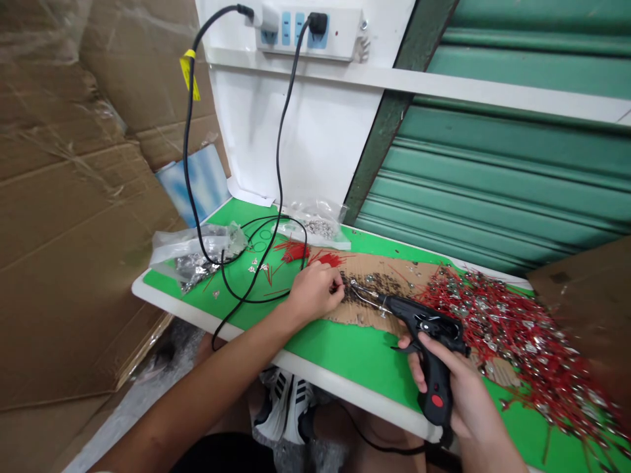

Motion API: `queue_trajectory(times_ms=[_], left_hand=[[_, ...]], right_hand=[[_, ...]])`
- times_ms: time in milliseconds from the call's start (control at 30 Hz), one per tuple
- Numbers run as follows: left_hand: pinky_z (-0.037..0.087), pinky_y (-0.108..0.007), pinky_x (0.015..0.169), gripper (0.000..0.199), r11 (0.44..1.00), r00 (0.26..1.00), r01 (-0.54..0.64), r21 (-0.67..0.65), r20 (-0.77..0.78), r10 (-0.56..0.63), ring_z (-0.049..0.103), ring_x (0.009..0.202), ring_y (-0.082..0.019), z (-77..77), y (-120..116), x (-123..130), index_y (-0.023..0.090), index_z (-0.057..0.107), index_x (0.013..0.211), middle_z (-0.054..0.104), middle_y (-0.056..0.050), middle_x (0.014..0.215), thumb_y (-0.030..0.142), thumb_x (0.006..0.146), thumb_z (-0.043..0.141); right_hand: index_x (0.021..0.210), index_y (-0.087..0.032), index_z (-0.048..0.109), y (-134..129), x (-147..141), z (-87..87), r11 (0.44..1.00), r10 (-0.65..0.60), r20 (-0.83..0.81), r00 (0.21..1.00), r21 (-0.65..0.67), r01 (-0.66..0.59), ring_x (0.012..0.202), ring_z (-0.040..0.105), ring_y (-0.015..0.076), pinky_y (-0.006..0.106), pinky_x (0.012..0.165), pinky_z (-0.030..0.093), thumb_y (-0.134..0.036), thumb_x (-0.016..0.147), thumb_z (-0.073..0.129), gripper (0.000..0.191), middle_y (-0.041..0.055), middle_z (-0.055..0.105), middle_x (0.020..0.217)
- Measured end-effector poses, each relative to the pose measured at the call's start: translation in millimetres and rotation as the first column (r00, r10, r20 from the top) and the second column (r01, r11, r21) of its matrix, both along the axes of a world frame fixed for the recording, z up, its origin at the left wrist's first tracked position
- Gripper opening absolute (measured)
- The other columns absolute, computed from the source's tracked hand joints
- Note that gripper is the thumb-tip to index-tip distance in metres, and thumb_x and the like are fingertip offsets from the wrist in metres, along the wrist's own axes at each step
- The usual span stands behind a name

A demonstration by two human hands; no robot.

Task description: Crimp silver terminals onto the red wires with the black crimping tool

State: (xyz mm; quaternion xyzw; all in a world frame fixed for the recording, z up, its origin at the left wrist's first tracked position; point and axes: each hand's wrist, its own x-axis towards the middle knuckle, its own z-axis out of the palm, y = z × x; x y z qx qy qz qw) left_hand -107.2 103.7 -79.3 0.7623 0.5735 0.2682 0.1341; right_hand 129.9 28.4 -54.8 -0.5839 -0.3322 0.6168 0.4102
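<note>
Soldering gun (424, 323) gripped by right hand (461, 378), tip (353, 284) near left hand (316, 291), fingers pinched closed, contents unclear

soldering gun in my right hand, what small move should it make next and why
Perhaps ease the soldering gun slightly left, toward your left hand: its tip appears just short of the pinched fingertips, above the dark-marked cardboard, and your right hand grips the handle.

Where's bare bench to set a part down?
Green tabletop between left forearm, cardboard strip and soldering gun, along the near edge, looks free. Crowded: right end, under the red-wire pile; left end, with plastic bag and looped black cables.
</note>
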Motion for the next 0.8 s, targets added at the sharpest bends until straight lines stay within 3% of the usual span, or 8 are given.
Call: queue_trajectory(times_ms=[400,800], left_hand=[[0.045,-0.028,0.075,0.01,1.0,1.0,-0.022,0.018,0.011,0.022,0.056,0.076,-0.016,-0.8,0.1,1.6,0.019,0.065,0.075,0.065,-0.003,0.075,0.027,0.079,0.06],[0.043,-0.028,0.071,0.01,0.999,0.997,-0.046,0.019,0.057,0.045,0.057,0.074,-0.015,1.0,-2.4,2.7,0.018,0.067,0.073,0.066,-0.003,0.073,0.026,0.077,0.061]], right_hand=[[0.083,-0.015,0.07,-0.3,4.6,-1.6,0.999,0.027,-0.027,0.999,-0.028,-0.028,0.041,0.044,0.0117,0.021,0.038,0.033,-0.049,0.073,0.073,0.035,0.0024,0.054,0.048],[0.077,-0.015,0.068,0.4,0.8,-0.5,0.996,-0.054,-0.013,0.998,-0.065,0.053,0.041,0.046,0.0117,0.021,0.036,0.035,-0.049,0.058,0.083,0.042,0.0034,0.058,0.052]])
